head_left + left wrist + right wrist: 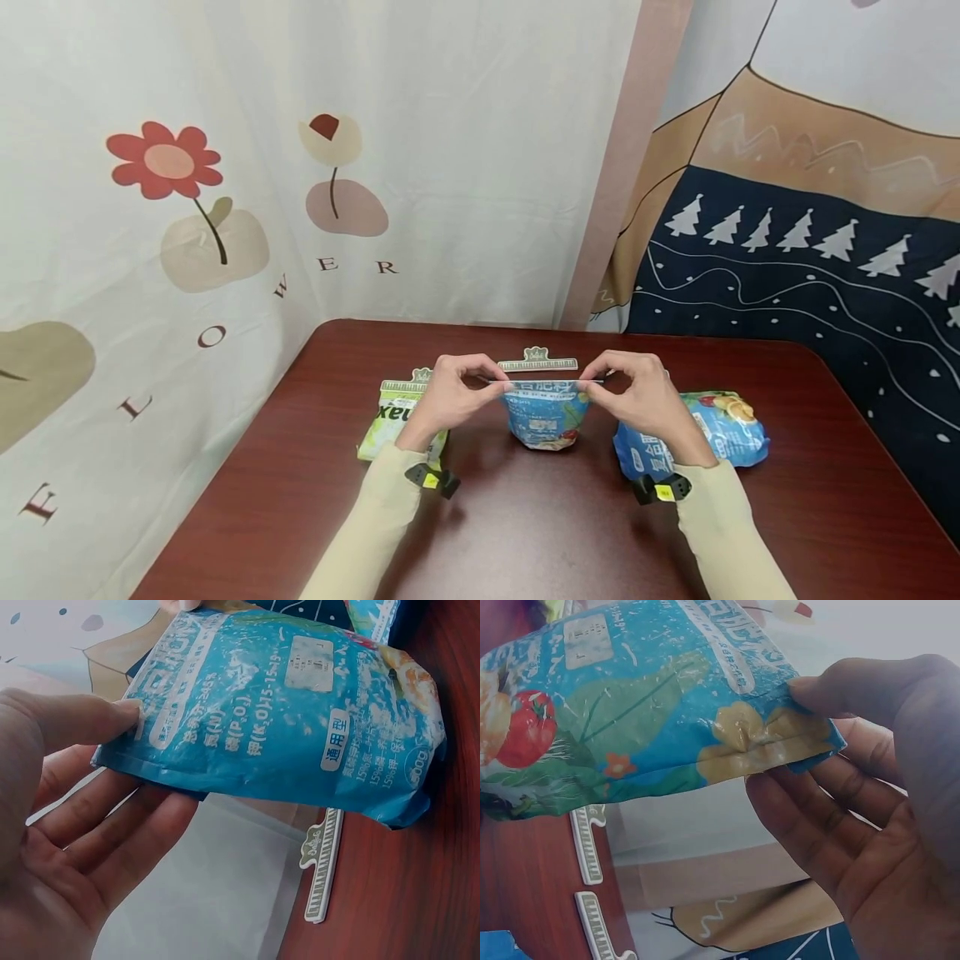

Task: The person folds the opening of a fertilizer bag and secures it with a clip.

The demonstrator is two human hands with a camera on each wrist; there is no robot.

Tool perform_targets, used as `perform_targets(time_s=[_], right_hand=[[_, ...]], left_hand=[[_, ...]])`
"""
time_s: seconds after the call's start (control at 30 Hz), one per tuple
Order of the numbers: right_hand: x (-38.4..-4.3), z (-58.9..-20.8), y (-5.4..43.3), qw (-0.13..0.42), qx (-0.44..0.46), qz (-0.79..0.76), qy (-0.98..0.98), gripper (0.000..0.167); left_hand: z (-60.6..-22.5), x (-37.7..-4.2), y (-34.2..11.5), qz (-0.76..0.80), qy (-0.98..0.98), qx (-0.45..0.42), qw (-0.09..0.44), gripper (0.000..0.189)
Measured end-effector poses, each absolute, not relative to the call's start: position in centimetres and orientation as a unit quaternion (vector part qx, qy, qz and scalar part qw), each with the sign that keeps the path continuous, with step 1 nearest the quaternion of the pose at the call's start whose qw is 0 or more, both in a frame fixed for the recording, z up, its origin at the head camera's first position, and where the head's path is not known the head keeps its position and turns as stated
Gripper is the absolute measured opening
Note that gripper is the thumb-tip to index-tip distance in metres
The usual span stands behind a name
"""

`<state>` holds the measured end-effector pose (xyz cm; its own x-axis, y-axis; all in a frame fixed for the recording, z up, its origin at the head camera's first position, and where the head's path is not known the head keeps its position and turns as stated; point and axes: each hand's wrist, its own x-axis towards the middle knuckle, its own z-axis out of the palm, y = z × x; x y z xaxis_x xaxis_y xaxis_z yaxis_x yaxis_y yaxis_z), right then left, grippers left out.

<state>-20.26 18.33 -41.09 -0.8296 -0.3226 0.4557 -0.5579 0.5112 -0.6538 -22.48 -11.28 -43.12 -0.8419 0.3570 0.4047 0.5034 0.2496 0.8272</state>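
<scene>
Between both hands is a blue fertilizer bag (546,417), printed with vegetables, its top edge stretched straight across. My left hand (457,393) pinches one top corner, thumb (112,720) on the printed face and fingers behind. The opposite corner sits in the pinch of my right hand (637,392), its thumb (817,691) likewise on the front. In the head view the bag's base is close over the table. Just behind the bag lies a white sealing clip (537,363) with a ruler-like pattern; it also shows below the bag in the left wrist view.
A green bag (390,425) lies left, partly behind the left forearm, a similar clip (408,385) along its top. Right, under the right forearm, lies another blue bag (731,437). The dark red table (525,533) meets printed curtains (465,208) at the back.
</scene>
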Motion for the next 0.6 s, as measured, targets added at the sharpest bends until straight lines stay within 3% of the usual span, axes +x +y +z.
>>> perform_targets(time_s=[0.6], right_hand=[[-20.30,-40.96,18.95,0.109,0.237,0.443,-0.858,0.006]], left_hand=[[-43.12,-22.80,-12.04,-0.570,-0.781,-0.253,0.039,0.006]])
